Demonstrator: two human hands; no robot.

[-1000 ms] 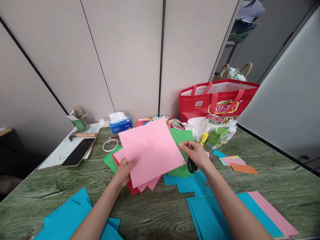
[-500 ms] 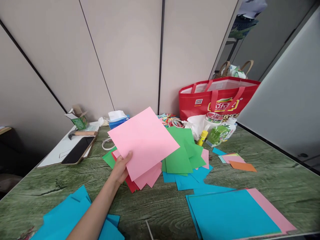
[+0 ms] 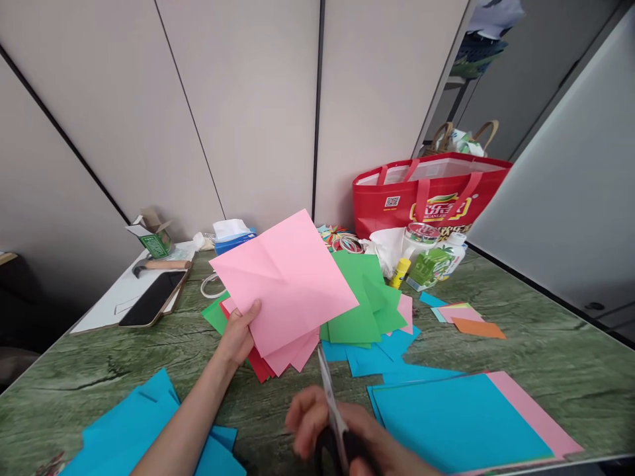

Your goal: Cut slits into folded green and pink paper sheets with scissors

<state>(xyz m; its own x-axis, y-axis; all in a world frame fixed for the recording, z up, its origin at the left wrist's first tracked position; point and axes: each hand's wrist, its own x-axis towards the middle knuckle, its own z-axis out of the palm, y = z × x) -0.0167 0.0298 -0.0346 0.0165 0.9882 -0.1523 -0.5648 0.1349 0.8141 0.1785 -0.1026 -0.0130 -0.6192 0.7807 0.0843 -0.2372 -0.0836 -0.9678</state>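
Left hand point(image 3: 237, 337) pinches pink sheet point(image 3: 295, 277) at lower-left edge — likely leaving the rest clear — right hand point(image 3: 364, 426) grips scissors point(image 3: 328, 385).

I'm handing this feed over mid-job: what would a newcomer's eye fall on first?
First, the large pink sheet held up near the centre by the left hand. Next, the scissors at the bottom, in the right hand, points upward in the picture. Then the big red bag at the back right.
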